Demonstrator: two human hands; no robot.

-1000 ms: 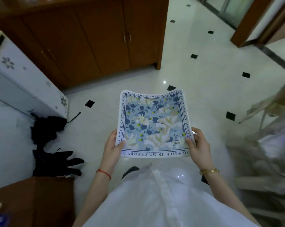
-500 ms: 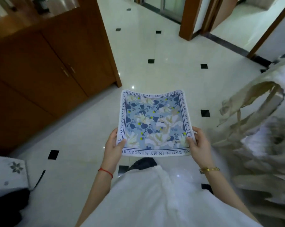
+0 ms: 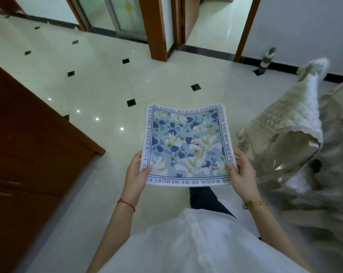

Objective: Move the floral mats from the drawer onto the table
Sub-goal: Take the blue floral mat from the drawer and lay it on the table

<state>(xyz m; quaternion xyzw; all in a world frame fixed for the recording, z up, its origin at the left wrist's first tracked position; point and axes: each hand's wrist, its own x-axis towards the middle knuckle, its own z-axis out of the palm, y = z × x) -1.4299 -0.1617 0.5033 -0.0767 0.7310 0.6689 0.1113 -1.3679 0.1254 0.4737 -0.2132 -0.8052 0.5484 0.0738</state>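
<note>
I hold a square floral mat (image 3: 187,144), blue with white flowers and a printed text border, flat in front of my waist above the floor. My left hand (image 3: 136,173) grips its near left corner, thumb on top. My right hand (image 3: 239,171) grips the near right corner the same way. The far edge of the mat curls up slightly. No drawer and no table top show in this view.
A brown wooden cabinet (image 3: 28,146) stands at my left. At my right is a chair under a beige and white lace cover (image 3: 288,134). Glossy cream floor tiles (image 3: 99,81) stretch ahead to wooden door frames (image 3: 158,28). A bottle (image 3: 266,60) stands by the far wall.
The view has swung to the right: the cabinet slid to the left edge, the covered chair and doorways came into view. The mat stays held the same way in both hands.
</note>
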